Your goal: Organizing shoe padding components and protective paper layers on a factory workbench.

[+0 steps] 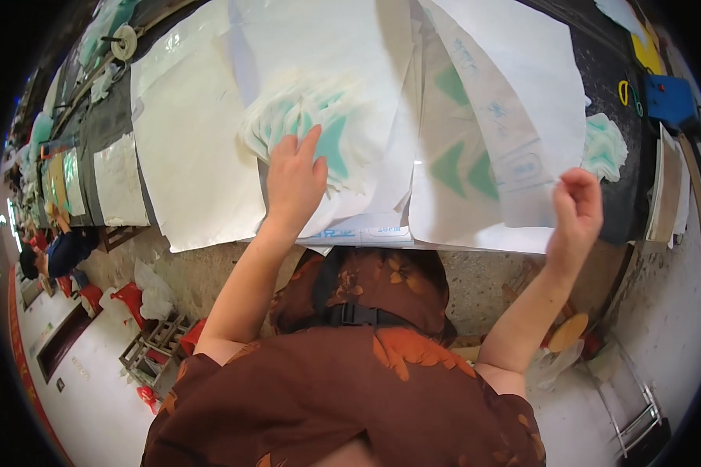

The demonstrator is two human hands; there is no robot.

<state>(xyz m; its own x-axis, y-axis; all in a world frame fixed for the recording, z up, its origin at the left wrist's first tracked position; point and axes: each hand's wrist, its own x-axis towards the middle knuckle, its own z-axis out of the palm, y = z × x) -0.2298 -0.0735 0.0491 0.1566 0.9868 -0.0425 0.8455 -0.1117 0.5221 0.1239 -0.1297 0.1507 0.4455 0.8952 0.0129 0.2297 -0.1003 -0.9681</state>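
Risk, first: the film [514, 128], a thin see-through sheet right of the pile, could be creasing or tearing, in my judgement, because the one hand seen on it is gripping it near a single edge.
Risk, second: the green shapes [449, 169], showing dimly between the pile and the film's raised flap, could be shifting if the film is clinging to them.
Risk, third: the pile [335, 144], loose white and green cut pieces, could be sliding apart, since its layers are fanning unevenly and a push from a fingertip would be enough to spread them.

Left hand [294, 179]: resting on the near side of the pile, index finger reaching onto a green piece, fingers parted; no piece is visibly being gripped.
Right hand [576, 206]: well to the right of the pile, curling its fingers and pinching the film by its edge.
Pile: lying directly under the left fingertips, well apart from the right hand.
White paper [191, 132]: spreading left of the pile.
Second pile [604, 148]: lying far right of the first pile, just beyond the right hand.
Scissors [623, 93]: lying farther right of the pile, yellow handle showing.
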